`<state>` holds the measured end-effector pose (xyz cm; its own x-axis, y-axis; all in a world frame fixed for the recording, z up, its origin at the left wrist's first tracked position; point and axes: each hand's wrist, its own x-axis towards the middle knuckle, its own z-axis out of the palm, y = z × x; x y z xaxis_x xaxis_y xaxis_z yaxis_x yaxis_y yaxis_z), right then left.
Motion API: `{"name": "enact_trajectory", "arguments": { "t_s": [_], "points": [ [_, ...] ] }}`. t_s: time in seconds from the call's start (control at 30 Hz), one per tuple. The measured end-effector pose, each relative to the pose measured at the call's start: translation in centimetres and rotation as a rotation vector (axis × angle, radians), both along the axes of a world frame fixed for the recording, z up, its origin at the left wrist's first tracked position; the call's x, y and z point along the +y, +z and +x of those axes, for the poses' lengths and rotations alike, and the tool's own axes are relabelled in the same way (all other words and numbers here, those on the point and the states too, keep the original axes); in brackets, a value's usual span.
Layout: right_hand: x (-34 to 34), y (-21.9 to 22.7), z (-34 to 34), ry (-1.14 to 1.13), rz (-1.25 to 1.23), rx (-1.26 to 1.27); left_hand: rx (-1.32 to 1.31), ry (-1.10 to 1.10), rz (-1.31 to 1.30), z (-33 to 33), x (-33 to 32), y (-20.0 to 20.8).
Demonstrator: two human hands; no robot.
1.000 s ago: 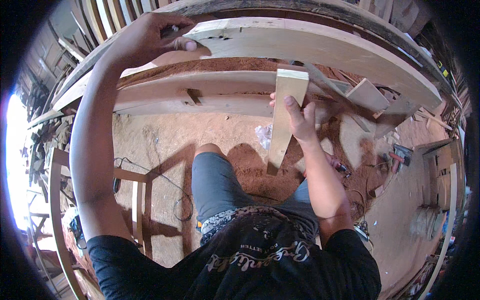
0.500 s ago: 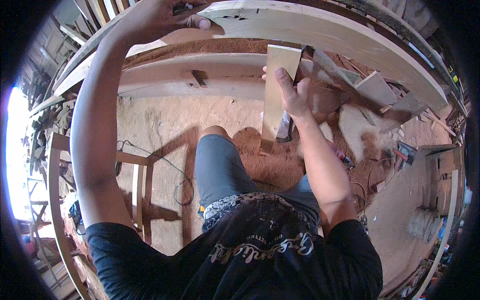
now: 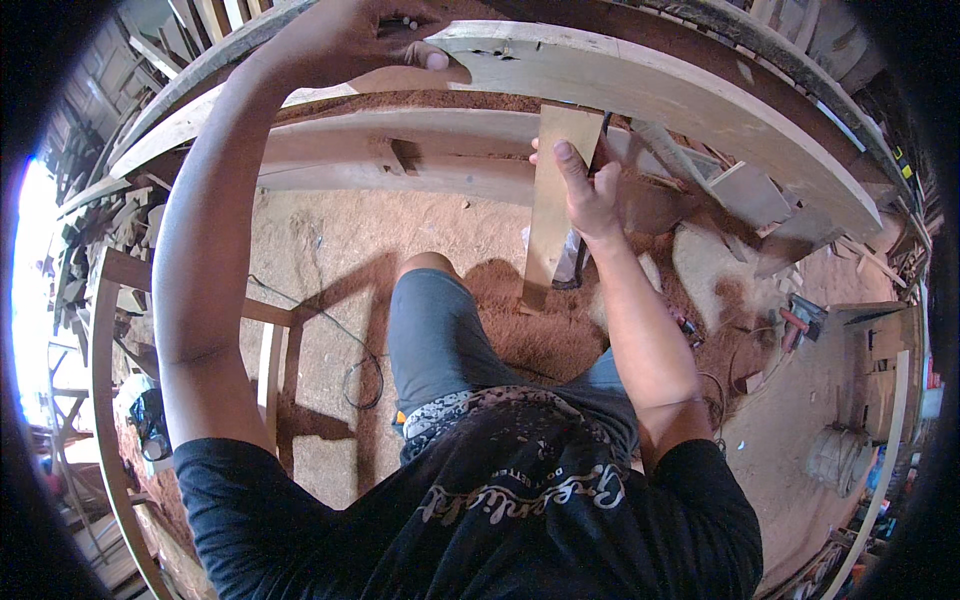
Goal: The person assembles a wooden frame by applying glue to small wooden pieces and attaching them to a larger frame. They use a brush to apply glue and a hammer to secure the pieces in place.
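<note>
At the top of the frame, over a sawdust-strewn floor (image 3: pixel 300 250), I saw the left hand (image 3: pixel 350 40) curled around the end of a long pale plank (image 3: pixel 640 90), thumb pressed flat on its near face and fingers wrapped over the far edge. The plank ran rightward across the view, bowed by the lens, and lay above a darker beam (image 3: pixel 330 140) that crossed the frame just below it. The right hand (image 3: pixel 585 185) gripped a narrow slat (image 3: pixel 552 200) upright, index finger stretched along its face and the other fingers closed around its right edge. The slat's top end reached the plank's lower edge; I could not tell whether the two touched. Its lower end hung free above the person's knee (image 3: pixel 425 275). Offcuts (image 3: pixel 745 190) lay heaped to the right of the slat, and a cable (image 3: pixel 350 350) trailed over the floor on the left beside a wooden frame (image 3: pixel 275 340).
</note>
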<state>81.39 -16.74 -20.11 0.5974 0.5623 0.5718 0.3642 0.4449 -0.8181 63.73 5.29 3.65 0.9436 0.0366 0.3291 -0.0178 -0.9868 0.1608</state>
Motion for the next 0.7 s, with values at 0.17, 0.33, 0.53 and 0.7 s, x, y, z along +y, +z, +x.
{"name": "enact_trajectory", "arguments": {
  "t_s": [0.17,0.33,0.53,0.7],
  "points": [
    [0.0,-0.3,0.2,-0.005,-0.005,-0.032,0.011,-0.005,0.067,0.2,0.0,-0.2],
    [-0.2,-0.7,0.5,0.004,-0.019,-0.020,0.009,0.008,0.033,0.4,-0.2,-0.4],
    [-0.1,-0.2,0.4,0.032,-0.002,0.022,0.039,-0.026,0.045,0.3,0.0,-0.4],
    [-0.7,2.6,0.4,0.013,0.090,-0.021,0.043,0.091,0.060,0.5,-0.2,-0.7]
  ]
}}
